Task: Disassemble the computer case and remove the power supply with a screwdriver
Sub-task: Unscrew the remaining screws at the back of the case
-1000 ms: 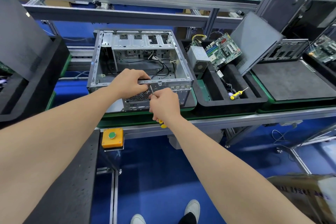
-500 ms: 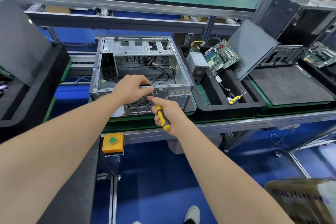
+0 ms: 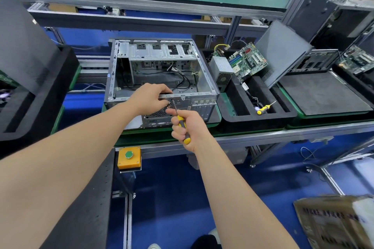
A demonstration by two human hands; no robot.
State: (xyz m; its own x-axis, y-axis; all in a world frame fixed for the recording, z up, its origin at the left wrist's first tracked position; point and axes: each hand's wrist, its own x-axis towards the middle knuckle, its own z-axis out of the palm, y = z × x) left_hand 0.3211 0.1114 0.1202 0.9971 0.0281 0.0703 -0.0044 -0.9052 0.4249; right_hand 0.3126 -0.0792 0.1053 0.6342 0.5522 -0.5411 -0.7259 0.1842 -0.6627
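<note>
Far left: a black foam block (image 3: 38,97) sits well apart from the left hand, with a blue gap between it and the case.
Left hand (image 3: 150,97): its fingers are curled over the near top rail of the computer case (image 3: 203,70) and the thumb is underneath, so it pinches that rail.
Computer case: it lies open-topped on the tabletop (image 3: 145,138), directly under and beyond both hands, with loose cables inside.
Screwdriver (image 3: 183,127): the yellow-and-black handle is in the right fist. The shaft slants up to the case's rear panel, just below the rail and just beside the left fingertips.
Right hand (image 3: 191,127): wrapped tight round the screwdriver handle, just nearer than the left hand and close to it.
Power supply (image 3: 221,69): out of the case, standing in a foam tray (image 3: 230,115) to the right of and beyond both hands, against a motherboard (image 3: 248,60).
Further right: a second screwdriver (image 3: 262,108) lies in the tray and a grey side panel (image 3: 281,52) leans behind it.
Edges: the case's rear panel is at the tabletop's near edge, and its right wall is just beside the tray's rim.
Room: blue floor (image 3: 172,188) opens below the forearms.
</note>
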